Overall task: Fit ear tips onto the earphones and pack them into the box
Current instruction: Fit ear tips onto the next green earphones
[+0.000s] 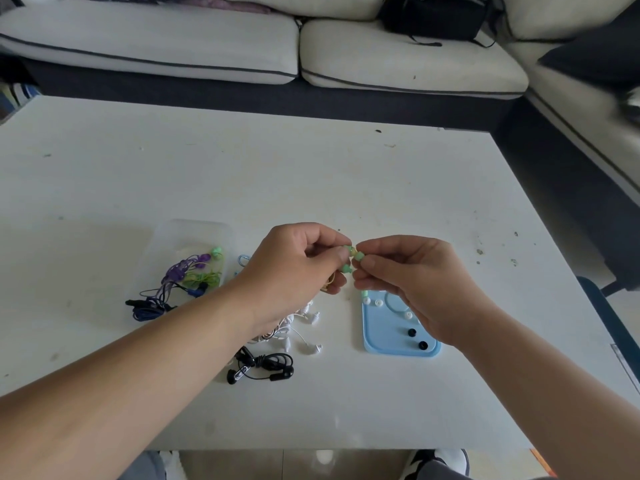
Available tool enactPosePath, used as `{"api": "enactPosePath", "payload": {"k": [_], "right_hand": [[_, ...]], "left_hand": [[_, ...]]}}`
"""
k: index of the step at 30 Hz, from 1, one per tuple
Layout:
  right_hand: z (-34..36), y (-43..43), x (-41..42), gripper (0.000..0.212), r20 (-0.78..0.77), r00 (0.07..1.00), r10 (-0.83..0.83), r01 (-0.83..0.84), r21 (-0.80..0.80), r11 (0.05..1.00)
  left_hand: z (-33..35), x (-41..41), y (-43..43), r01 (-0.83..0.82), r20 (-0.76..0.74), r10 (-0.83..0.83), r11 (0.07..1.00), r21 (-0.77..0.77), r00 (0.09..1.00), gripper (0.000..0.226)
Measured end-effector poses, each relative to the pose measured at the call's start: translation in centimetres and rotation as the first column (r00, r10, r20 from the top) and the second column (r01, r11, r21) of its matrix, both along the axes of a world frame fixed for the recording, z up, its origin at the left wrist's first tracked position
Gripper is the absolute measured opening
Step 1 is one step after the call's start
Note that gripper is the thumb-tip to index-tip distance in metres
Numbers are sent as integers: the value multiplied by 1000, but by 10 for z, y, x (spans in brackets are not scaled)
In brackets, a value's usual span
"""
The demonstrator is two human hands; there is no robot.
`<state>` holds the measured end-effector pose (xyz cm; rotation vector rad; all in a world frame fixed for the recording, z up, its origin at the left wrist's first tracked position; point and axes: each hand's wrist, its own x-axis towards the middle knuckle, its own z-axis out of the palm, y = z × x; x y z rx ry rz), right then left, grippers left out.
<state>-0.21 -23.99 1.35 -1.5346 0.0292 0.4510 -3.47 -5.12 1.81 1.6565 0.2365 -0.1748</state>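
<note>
My left hand (298,268) pinches a small earphone bud (349,250) with a yellowish cable, a second green-tipped bud (346,269) hanging below its fingers. My right hand (408,278) pinches a green ear tip (358,256) right against that bud. The two hands meet above the table. A clear plastic box (188,237) at left holds purple, green and blue earphones (188,273). A light blue lid (398,349) under my right hand carries loose white, black and green ear tips.
White earphones (304,327) and black earphones (263,367) lie tangled on the white table (311,174) below my left hand. A dark blue earphone cable (147,308) spills out of the box. A sofa with a black bag (433,15) stands behind.
</note>
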Motion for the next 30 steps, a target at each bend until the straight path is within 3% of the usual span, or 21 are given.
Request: {"api": "enactPosePath", "payload": {"k": [12, 17, 24, 30], "right_hand": [[1, -6, 1, 26, 9, 995, 95, -95, 160, 983], [0, -10, 3, 21, 25, 989, 147, -149, 153, 977], [2, -12, 3, 17, -54, 981, 184, -167, 227, 959], [3, -10, 3, 15, -53, 990, 132, -115, 252, 961]], "left_hand": [[1, 3, 1, 58, -67, -72, 980, -192, 995, 13], [2, 3, 4, 115, -87, -132, 976, -182, 987, 12], [2, 0, 6, 192, -1, -194, 974, -124, 981, 12], [0, -2, 0, 151, 62, -144, 982, -111, 988, 10]]}}
